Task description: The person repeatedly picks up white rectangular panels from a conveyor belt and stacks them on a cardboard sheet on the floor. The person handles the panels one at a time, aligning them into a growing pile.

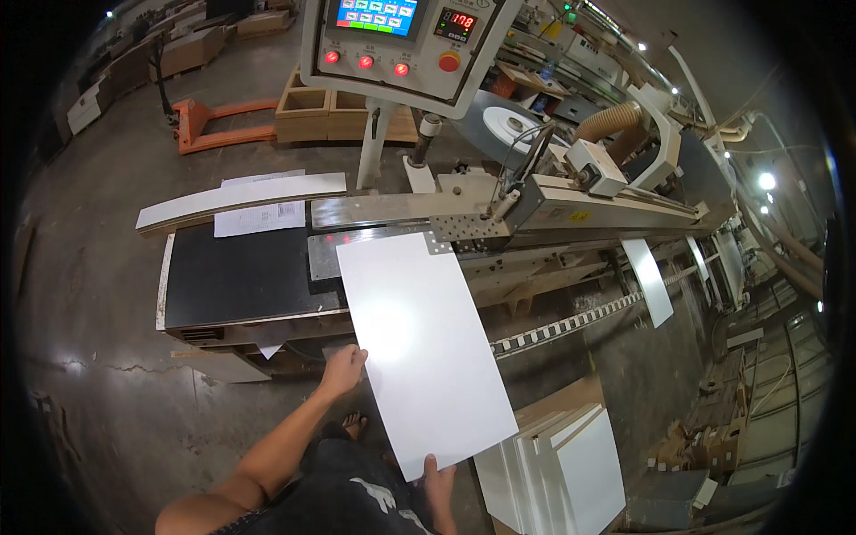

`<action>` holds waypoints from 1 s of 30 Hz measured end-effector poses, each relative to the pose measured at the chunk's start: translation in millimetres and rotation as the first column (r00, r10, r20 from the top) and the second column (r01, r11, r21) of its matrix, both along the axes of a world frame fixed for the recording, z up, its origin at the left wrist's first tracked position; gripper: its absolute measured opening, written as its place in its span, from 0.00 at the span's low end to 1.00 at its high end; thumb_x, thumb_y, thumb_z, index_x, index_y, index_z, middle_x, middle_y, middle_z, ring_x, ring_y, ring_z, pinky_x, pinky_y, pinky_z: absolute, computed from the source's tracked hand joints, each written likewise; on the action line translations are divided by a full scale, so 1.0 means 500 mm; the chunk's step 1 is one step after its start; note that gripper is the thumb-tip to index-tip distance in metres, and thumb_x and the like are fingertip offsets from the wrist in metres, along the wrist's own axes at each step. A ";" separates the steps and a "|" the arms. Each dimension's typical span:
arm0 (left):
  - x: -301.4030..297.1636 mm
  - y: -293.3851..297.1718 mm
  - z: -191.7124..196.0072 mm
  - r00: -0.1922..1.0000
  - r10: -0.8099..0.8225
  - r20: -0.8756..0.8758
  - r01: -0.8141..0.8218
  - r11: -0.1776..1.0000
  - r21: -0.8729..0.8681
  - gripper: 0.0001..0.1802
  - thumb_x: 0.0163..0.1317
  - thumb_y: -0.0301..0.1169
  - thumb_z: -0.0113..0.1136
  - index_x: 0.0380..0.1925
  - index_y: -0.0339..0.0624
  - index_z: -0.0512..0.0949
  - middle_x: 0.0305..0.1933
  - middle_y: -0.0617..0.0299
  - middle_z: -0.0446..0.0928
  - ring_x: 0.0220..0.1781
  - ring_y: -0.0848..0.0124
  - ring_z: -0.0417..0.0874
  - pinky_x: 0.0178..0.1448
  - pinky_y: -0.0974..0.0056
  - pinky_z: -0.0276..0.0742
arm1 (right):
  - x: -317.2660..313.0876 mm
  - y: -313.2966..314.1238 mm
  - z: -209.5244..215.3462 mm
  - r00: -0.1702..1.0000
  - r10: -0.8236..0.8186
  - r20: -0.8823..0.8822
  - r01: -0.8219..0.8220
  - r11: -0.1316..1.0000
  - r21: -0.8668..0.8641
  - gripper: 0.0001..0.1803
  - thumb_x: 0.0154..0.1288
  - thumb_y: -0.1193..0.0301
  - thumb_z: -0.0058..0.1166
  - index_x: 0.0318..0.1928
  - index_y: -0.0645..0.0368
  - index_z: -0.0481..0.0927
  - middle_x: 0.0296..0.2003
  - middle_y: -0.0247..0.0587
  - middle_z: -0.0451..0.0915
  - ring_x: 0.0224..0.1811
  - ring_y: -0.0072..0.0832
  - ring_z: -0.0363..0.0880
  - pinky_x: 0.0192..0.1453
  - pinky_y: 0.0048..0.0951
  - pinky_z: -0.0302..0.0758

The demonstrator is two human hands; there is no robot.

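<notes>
A glossy white rectangular panel (428,357) lies at a slant, its far end resting on the metal infeed plate (323,259) of an edge-banding machine. With bent fingers, my left hand (345,371) grips the panel's left long edge. My right hand (438,486) holds the near end, thumb on top and the other fingers hidden beneath. The panel's far right corner lies beside the perforated metal guard (468,230). To the left of the panel is the machine's black side table (250,278).
Paper sheets (259,219) and a long white strip board (259,194) lie on the table. A control panel (401,45) stands above. White panels (648,281) hang out along the machine's right side. Stacked boards (557,473) stand at lower right, an orange pallet jack (223,123) behind.
</notes>
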State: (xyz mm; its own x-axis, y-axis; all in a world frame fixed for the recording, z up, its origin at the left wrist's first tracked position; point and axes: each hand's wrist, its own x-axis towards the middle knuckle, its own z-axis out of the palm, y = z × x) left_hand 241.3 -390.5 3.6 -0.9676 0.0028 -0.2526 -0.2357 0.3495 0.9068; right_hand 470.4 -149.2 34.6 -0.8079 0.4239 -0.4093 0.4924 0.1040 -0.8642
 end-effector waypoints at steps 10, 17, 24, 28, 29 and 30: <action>-0.090 -0.027 -0.003 0.992 0.061 0.109 -0.057 0.998 -0.040 0.17 0.70 0.41 0.56 0.33 0.36 0.77 0.28 0.53 0.82 0.31 0.58 0.84 0.39 0.55 0.75 | -0.074 -0.054 -0.011 0.997 -0.026 0.067 0.043 0.963 -0.266 0.20 0.79 0.65 0.41 0.47 0.75 0.72 0.29 0.50 0.81 0.21 0.33 0.82 0.23 0.31 0.80; -0.120 0.001 -0.034 0.990 0.025 0.138 -0.035 0.997 0.072 0.16 0.70 0.39 0.58 0.33 0.35 0.75 0.27 0.55 0.82 0.26 0.65 0.83 0.35 0.59 0.77 | -0.092 -0.027 -0.005 0.991 -0.080 0.107 0.099 0.978 -0.184 0.17 0.77 0.68 0.41 0.47 0.75 0.73 0.28 0.48 0.81 0.19 0.32 0.79 0.20 0.31 0.76; -0.182 0.131 -0.042 0.988 0.005 0.153 -0.039 0.974 0.222 0.15 0.69 0.38 0.59 0.33 0.34 0.73 0.28 0.57 0.80 0.26 0.70 0.82 0.31 0.63 0.76 | -0.157 0.092 0.008 0.988 -0.145 -0.044 0.143 0.989 -0.033 0.23 0.75 0.69 0.48 0.62 0.72 0.65 0.57 0.54 0.74 0.57 0.37 0.75 0.62 0.38 0.71; -0.219 0.206 -0.039 0.990 -0.025 0.135 0.003 0.987 0.164 0.16 0.68 0.39 0.59 0.31 0.35 0.73 0.28 0.55 0.80 0.24 0.70 0.81 0.33 0.61 0.76 | -0.218 0.126 0.076 0.937 -0.347 0.051 0.350 0.929 -0.121 0.23 0.76 0.68 0.49 0.62 0.73 0.68 0.56 0.52 0.75 0.58 0.37 0.74 0.64 0.37 0.69; -0.228 0.224 -0.030 0.987 -0.036 0.158 0.016 0.992 0.127 0.17 0.67 0.42 0.59 0.31 0.37 0.75 0.30 0.55 0.81 0.28 0.64 0.83 0.38 0.58 0.76 | -0.226 0.146 0.088 0.962 -0.268 0.048 0.272 0.953 -0.130 0.23 0.76 0.67 0.49 0.62 0.73 0.68 0.56 0.51 0.76 0.58 0.36 0.74 0.64 0.36 0.69; -0.237 0.237 -0.037 0.989 -0.022 0.148 0.013 0.998 0.063 0.17 0.67 0.43 0.59 0.31 0.37 0.76 0.31 0.55 0.82 0.31 0.62 0.84 0.39 0.58 0.76 | -0.225 0.175 0.064 0.973 -0.232 0.013 0.232 0.967 -0.107 0.23 0.76 0.67 0.49 0.62 0.72 0.68 0.55 0.51 0.76 0.57 0.36 0.74 0.63 0.36 0.69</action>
State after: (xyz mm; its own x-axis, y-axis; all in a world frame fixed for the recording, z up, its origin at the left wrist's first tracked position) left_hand 123.0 -271.7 -15.0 -0.9191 0.0391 -0.3920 -0.3635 0.2994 0.8822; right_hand 357.9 -61.9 66.4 -0.6926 0.5533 -0.4627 0.4927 -0.1056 -0.8638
